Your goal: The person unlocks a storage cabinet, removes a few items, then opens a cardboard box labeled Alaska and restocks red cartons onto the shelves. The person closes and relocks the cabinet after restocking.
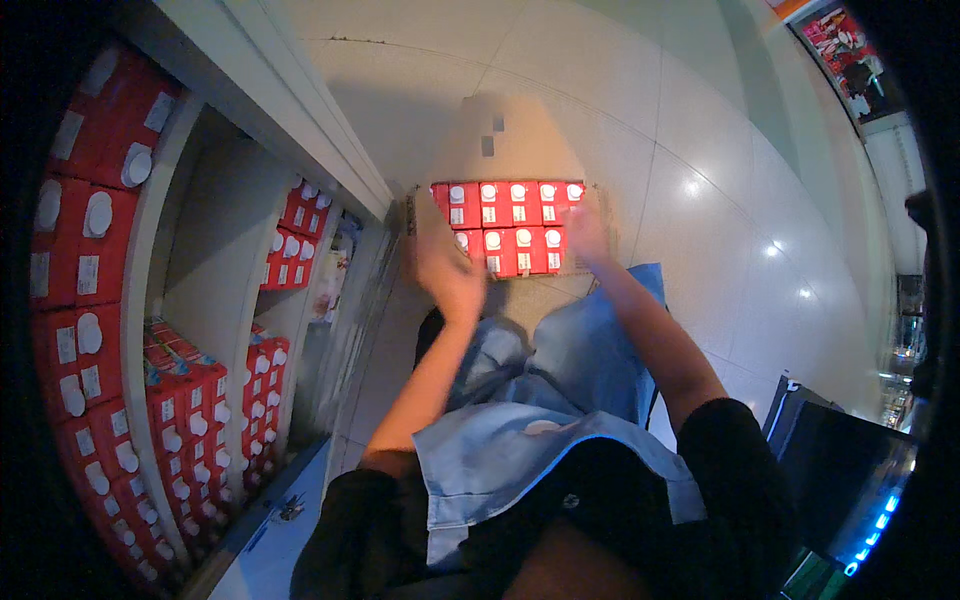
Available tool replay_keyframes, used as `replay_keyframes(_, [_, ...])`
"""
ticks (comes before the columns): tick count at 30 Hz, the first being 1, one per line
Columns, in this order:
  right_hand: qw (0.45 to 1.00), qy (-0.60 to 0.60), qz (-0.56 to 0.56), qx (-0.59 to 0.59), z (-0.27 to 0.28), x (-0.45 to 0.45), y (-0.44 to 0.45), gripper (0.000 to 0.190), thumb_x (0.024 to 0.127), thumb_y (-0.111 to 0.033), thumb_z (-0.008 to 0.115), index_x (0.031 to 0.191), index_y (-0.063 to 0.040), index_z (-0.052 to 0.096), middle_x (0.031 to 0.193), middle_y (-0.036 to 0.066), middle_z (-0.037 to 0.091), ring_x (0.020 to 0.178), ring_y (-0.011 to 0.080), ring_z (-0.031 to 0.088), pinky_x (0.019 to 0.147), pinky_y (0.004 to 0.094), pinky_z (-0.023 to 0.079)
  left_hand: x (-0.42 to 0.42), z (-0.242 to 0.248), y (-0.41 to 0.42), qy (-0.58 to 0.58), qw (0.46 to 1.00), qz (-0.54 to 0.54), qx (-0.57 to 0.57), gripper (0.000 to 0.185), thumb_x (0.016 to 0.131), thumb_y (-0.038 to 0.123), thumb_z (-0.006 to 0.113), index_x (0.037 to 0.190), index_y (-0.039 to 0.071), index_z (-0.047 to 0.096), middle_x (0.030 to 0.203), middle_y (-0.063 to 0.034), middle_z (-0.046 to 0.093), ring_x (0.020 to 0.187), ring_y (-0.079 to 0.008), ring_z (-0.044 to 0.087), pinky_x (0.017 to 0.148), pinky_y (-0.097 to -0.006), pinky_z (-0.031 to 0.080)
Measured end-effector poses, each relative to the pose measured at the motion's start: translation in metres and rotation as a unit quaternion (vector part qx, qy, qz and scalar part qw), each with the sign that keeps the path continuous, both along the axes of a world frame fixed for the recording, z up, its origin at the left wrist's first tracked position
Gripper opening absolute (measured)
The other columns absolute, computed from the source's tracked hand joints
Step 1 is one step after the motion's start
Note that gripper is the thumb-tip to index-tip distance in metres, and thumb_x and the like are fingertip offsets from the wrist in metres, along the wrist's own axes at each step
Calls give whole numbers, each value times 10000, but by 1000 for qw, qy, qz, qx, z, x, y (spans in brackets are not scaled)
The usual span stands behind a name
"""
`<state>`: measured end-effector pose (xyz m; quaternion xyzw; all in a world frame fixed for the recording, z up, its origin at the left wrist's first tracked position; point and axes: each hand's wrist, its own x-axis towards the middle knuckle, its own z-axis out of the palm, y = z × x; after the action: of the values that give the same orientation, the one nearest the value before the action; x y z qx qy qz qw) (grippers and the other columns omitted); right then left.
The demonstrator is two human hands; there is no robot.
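Note:
On the tiled floor in front of me stands a cardboard box [525,142] with its far flap spread outward. Inside it are several red cartons with white round caps [517,205], packed in two rows. My left hand [450,270], blurred, is at the box's left side, over its near left corner. At the right side, my right hand [586,229] is also blurred and lies by the cartons at the edge. Whether either hand grips a flap or a carton cannot be made out.
A shelving unit [255,360] on the left holds many similar red cartons [184,420] in its compartments. Its pale frame runs close beside the box. At the lower right is a dark cabinet [832,465] with blue lit lettering. Stocked shelves stand at the far right.

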<state>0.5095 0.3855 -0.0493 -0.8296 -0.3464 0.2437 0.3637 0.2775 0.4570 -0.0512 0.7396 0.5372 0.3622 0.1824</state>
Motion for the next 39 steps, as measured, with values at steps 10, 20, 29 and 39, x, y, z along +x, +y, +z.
replay_keyframes(10, [972,-192,132,-33,1,-151,-6,372,773,-335,627,956,-16,577,910,148,595,896,293,573,745,406,472,-89,-65,51,-502,579,128,-630,465,747,320,716,1121,129,517,1096,-50,527,957,-205,515,859,-354,400])
replay_keyframes(20, [870,-127,393,-268,17,-126,69,588,703,-545,632,968,-20,629,916,192,630,879,323,612,753,424,484,-78,-75,8,-575,549,38,-606,268,798,153,676,1031,68,577,1017,-23,581,923,-168,548,875,-321,463])
replay_keyframes(29, [920,-63,334,-195,-22,-124,72,523,806,-516,507,1021,-56,630,918,216,617,892,364,588,799,454,455,-63,-91,-6,-620,592,32,-513,252,837,244,636,1007,68,575,940,-34,589,863,-141,542,895,-312,442])
replay_keyframes(39, [980,-37,185,-63,-26,-135,51,321,857,-328,501,801,-36,621,820,193,616,771,343,603,663,435,464,-82,-51,4,-120,929,-108,-334,254,834,211,630,855,-40,598,717,-114,625,638,-159,621,605,-286,485])
